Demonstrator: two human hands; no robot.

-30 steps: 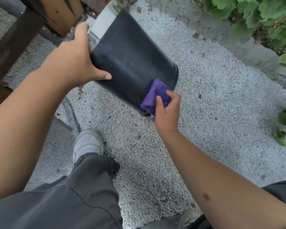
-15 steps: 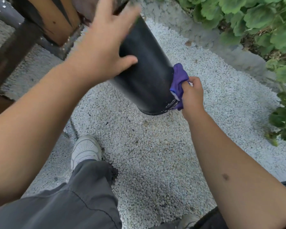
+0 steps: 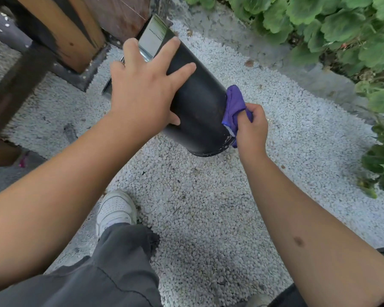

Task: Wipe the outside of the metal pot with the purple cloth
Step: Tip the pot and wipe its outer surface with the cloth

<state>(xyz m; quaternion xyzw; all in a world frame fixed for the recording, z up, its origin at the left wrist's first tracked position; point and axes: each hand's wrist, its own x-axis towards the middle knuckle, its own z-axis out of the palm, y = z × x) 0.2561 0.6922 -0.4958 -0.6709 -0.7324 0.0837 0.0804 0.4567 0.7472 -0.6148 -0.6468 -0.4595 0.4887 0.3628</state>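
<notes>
The pot [image 3: 195, 107] hangs tilted over gravel [image 3: 208, 207]. Left hand [image 3: 142, 94] lies spread flat on its wall; right hand [image 3: 251, 127] clutches the cloth [image 3: 233, 105] against the side — press firmly, turning the pot between strokes.

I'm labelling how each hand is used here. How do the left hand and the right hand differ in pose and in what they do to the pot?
The left hand lies spread, fingers straight, flat on the upper side of the pot; the right hand is curled into a fist. The left hand holds nothing; the right hand grips the purple cloth. The left touches the pot bare; the right presses the cloth against the pot's lower side. Both are at the tilted pot.
</notes>
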